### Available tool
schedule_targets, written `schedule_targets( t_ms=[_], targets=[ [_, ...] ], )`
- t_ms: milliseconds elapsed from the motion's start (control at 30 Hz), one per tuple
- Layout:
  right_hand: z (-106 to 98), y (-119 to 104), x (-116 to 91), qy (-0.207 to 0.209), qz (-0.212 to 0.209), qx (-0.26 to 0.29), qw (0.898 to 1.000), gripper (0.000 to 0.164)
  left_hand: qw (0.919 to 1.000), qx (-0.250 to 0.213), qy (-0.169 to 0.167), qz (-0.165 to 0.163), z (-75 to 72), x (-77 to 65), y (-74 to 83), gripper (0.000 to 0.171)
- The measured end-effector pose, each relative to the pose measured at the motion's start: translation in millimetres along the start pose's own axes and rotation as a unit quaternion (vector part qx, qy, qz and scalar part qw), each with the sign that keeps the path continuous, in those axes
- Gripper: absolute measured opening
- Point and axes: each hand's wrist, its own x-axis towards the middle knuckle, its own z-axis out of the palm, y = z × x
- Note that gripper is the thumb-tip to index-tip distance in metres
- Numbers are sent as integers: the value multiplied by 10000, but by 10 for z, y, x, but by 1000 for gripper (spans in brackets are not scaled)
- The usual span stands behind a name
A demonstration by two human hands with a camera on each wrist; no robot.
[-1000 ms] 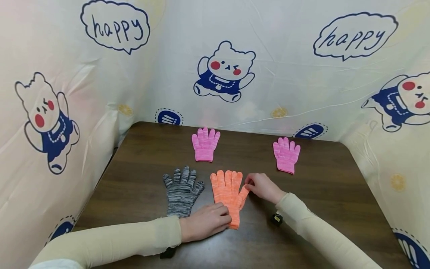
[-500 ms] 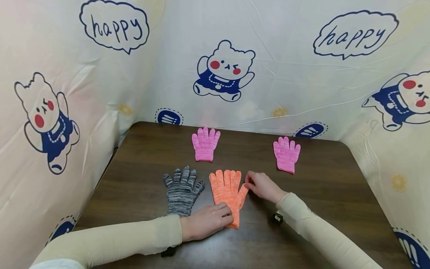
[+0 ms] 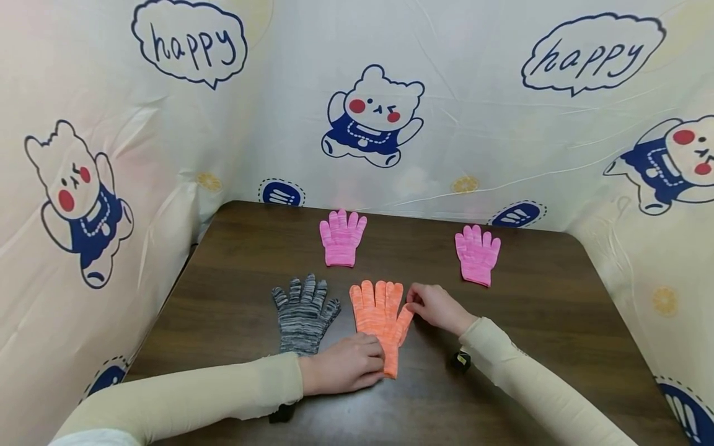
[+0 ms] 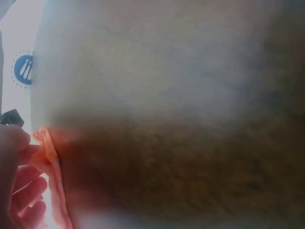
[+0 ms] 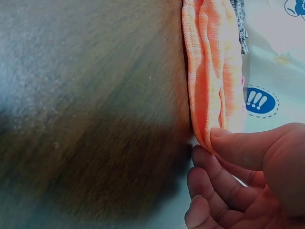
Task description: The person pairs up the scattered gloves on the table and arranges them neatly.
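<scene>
We pinch an orange glove [image 3: 375,313], left hand [image 3: 346,364] at its cuff, right hand [image 3: 439,308] at its thumb; left of it, a gray glove [image 3: 304,319].

The pale backdrop [image 3: 301,74] reads "happy" inside one speech bubble [image 3: 189,43] at the head view's upper left and another speech bubble [image 3: 594,54] at upper right. In the right wrist view, a blue oval [image 5: 257,100] at right shows "!!!".

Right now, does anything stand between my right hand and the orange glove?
Nothing visible does: your right hand pinches the orange glove by its thumb. The gray glove lies on the opposite side, to the left.
</scene>
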Motion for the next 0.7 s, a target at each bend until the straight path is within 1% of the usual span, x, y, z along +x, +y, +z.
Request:
schedule_targets(
  t_ms=[100, 167, 233, 333, 433, 567, 633, 700],
  targets=[
    [3, 14, 14, -15, -49, -21, 10000, 8, 9991, -408, -129, -45, -16, -1, -17, 11],
    [2, 22, 24, -36, -68, -38, 10000, 7, 9976, -652, -205, -59, -25, -14, -27, 16],
    [-4, 29, 35, -53, -50, -81, 9999, 7, 9968, -768, -223, 11, -23, -30, -38, 22],
    [-25, 33, 54, -46, -52, -173, 9998, 8, 9961, -856, -170, 117, -18, -47, -54, 27],
    [-54, 22, 74, -7, -41, -227, 9997, 8, 9946, -1018, -201, 80, -16, -48, -67, 27],
    [-77, -11, 114, 218, -151, -248, 9993, 8, 9920, -1161, -464, -144, -35, -39, -75, 27],
    [-72, -30, 147, 357, -314, -208, 9987, 8, 9923, -1091, -569, -160, -51, -38, -75, 29],
    [-59, -48, 190, 458, -485, -148, 9977, 10, 9930, -1012, -597, -110, -62, -43, -76, 29]
  ],
)
